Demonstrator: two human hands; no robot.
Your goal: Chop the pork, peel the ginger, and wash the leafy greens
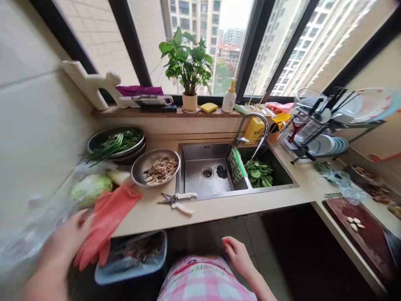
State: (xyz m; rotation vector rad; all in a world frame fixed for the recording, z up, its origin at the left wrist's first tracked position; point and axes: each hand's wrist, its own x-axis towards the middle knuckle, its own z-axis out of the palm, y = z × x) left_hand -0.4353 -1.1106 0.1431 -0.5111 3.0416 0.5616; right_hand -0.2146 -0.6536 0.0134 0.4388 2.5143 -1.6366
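Observation:
My left hand (64,240), blurred, is at the left counter edge with its fingers closed on the side of a red rubber glove (111,207). The glove's cuff lies on the counter while its fingers droop over the edge. My right hand (236,253) is in front of the counter, holding nothing, its fingers loosely bent and a little apart. White-handled kitchen shears (175,202) lie spread on the counter by the sink. Behind the glove are a cabbage (90,188) in clear plastic and a metal bowl (140,184) of brown, stalk-like food pieces (163,169).
Water runs from the faucet (254,115) onto leafy greens (259,173) in the right basin. A striped cloth (238,165) hangs over the divider. Below the counter is a lined bin (131,274). Garlic cloves (354,223) rest on a cutting board (354,246); a dish rack (313,142) stands behind.

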